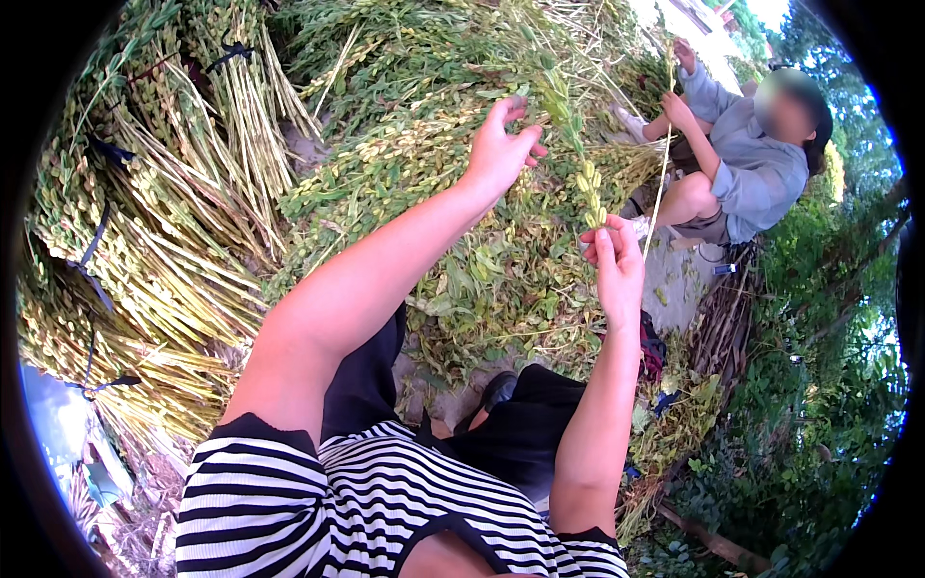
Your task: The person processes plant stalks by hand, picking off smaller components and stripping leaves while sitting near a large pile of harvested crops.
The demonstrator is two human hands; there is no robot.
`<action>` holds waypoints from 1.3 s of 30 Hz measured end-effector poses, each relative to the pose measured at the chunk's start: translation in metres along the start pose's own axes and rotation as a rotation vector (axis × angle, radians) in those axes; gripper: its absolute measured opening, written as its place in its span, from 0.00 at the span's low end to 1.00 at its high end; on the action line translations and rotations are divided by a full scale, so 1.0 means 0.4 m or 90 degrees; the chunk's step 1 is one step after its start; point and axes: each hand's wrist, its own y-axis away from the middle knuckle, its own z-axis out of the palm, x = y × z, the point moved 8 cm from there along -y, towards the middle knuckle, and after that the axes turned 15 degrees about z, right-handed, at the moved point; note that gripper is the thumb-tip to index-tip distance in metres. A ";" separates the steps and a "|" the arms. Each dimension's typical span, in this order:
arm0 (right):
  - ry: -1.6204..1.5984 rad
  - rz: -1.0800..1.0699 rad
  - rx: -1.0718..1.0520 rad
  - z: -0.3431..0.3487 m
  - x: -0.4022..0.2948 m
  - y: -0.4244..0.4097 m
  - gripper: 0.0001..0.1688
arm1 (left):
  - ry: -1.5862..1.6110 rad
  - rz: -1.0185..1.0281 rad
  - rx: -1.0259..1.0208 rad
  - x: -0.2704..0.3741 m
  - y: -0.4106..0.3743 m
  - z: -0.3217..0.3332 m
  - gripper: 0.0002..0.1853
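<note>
Between the thumb and fingers of my right hand [613, 256] is the lower part of a sesame stalk [591, 184], lined with yellow-green seed pods. It leans up and to the left, and its greener tip [555, 94] blends into the plants behind. My left hand [504, 144] is raised just left of the stalk, fingers apart and slightly curled, with nothing visible in it. Below both hands, loose green and yellowing leaves [498, 289] cover the ground. A broad heap of cut sesame plants [412, 137] lies beyond my left forearm.
Several bundles of sesame stalks [173, 246], tied with dark strips [94, 267], lie at the left. A co-worker [759, 166] sits at the upper right, both hands on a long pale stalk [661, 180]. Brushwood [726, 325] and leafy shrubs [809, 404] border the right side.
</note>
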 end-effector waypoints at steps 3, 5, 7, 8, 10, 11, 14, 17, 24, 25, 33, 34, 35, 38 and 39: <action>-0.019 -0.010 -0.040 0.014 -0.008 0.004 0.14 | 0.037 0.039 -0.052 0.023 -0.003 0.024 0.26; -0.029 0.007 -0.060 0.022 -0.005 0.006 0.16 | 0.063 0.019 -0.043 0.025 0.003 0.028 0.24; -0.032 0.008 -0.068 0.025 -0.007 0.006 0.16 | 0.093 0.005 -0.078 0.017 0.003 0.036 0.21; -0.037 0.007 -0.066 0.026 -0.010 0.006 0.15 | 0.041 0.004 -0.093 0.012 0.006 0.035 0.18; -0.048 0.007 -0.060 0.027 -0.017 0.008 0.13 | -0.062 0.001 -0.126 0.002 0.014 0.037 0.14; -0.034 0.007 -0.054 0.027 -0.014 0.009 0.12 | -0.130 0.027 -0.134 -0.002 0.017 0.038 0.13; -0.013 0.006 -0.041 0.035 -0.010 0.008 0.10 | -0.280 0.059 -0.142 -0.021 0.032 0.041 0.12; -0.009 0.007 -0.013 0.027 -0.004 0.008 0.09 | -0.343 0.131 -0.148 0.008 0.041 0.052 0.13; 0.023 -0.003 0.086 0.005 0.000 0.012 0.08 | -0.332 0.033 -0.145 -0.035 0.060 0.059 0.13; 0.034 -0.009 0.102 0.004 -0.003 0.013 0.08 | -0.325 0.041 -0.138 -0.044 0.061 0.057 0.14; 0.091 -0.004 0.158 0.001 -0.020 0.028 0.08 | -0.109 -0.123 -0.066 -0.045 0.095 0.070 0.14; 0.098 0.005 0.163 0.001 -0.021 0.030 0.08 | -0.097 -0.123 -0.058 -0.043 0.099 0.070 0.14; 0.103 -0.004 0.169 0.000 -0.020 0.029 0.09 | -0.085 -0.122 -0.049 -0.040 0.102 0.071 0.14; 0.123 -0.022 0.187 -0.002 -0.013 0.027 0.11 | -0.033 -0.133 -0.028 -0.048 0.113 0.077 0.14; 0.132 -0.020 0.191 -0.001 -0.013 0.026 0.11 | -0.024 -0.131 -0.020 -0.049 0.116 0.076 0.14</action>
